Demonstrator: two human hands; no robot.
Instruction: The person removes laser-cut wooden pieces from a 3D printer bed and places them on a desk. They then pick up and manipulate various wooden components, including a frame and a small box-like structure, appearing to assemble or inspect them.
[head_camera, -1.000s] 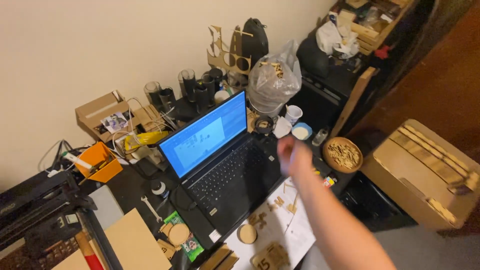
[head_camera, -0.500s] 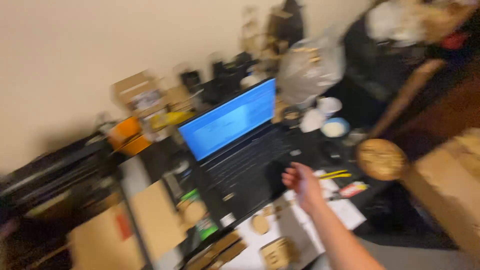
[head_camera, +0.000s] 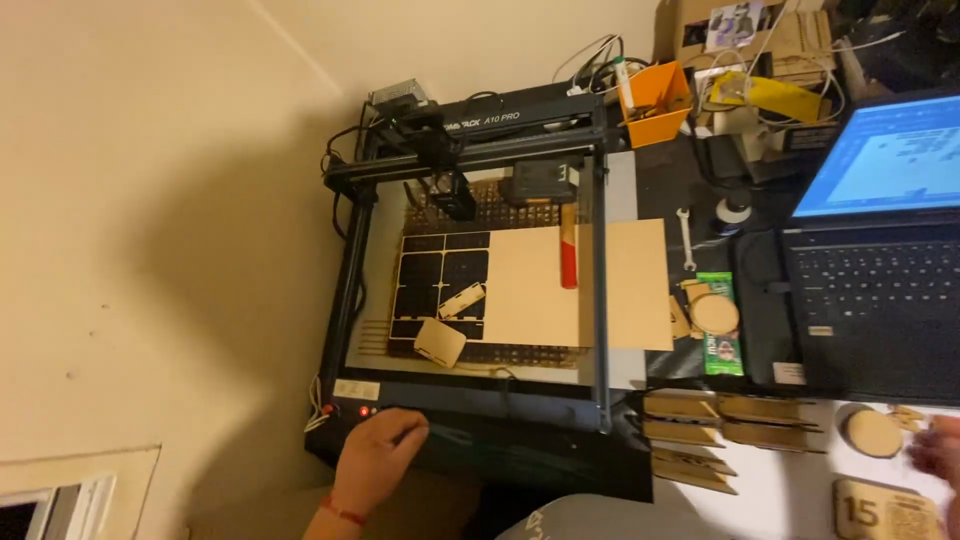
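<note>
Left hand (head_camera: 375, 455) sits on the front bar of the laser cutter (head_camera: 470, 400), fingers next to the red buttons (head_camera: 362, 411).

Over the cutter bed, the plywood sheet (head_camera: 580, 285) lies flat with open room above it. The laser head (head_camera: 455, 195) and gantry hang over the back part, and the side rail (head_camera: 600, 290) crosses the sheet. A red-handled tool (head_camera: 568, 262) lies on the sheet.

Wall (head_camera: 150, 250) closes off the left side.

On the right, the laptop (head_camera: 875, 260) screen stands up. Stacked wooden pieces (head_camera: 720, 435) crowd the space between the cutter and the right hand (head_camera: 940, 455). An orange bin (head_camera: 655, 100) and cables clutter the back.
</note>
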